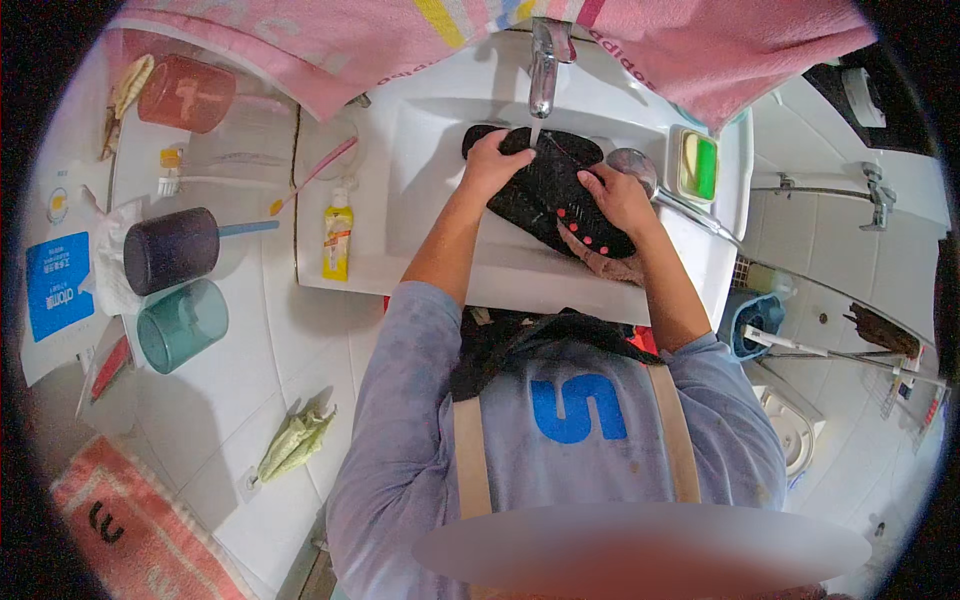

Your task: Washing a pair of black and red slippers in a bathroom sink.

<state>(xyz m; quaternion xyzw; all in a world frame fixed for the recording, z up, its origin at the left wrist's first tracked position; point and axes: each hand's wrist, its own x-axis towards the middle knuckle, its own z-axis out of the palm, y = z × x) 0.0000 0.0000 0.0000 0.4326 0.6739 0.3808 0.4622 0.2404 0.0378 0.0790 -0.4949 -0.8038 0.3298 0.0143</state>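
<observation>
In the white sink (410,200), a wet black slipper-shaped item with red dots (545,190) lies at a slant, and I cannot tell its exact kind. A thin stream from the chrome faucet (543,80) falls on its upper part. My left hand (495,168) is closed on its upper left edge, thumb on top near the water. Farther right, my right hand (617,198) grips its right side, the thumb pressed on the surface and the other fingers mostly hidden. A brownish wet piece (605,262) shows under its lower right edge.
A shower head (632,165) rests at the sink's right, by a soap dish with a green-and-white block (697,165). On the left rim stands a yellow bottle (337,240). Pink towels (300,40) hang behind the faucet. Several cups, including a dark one (172,250), are at the left.
</observation>
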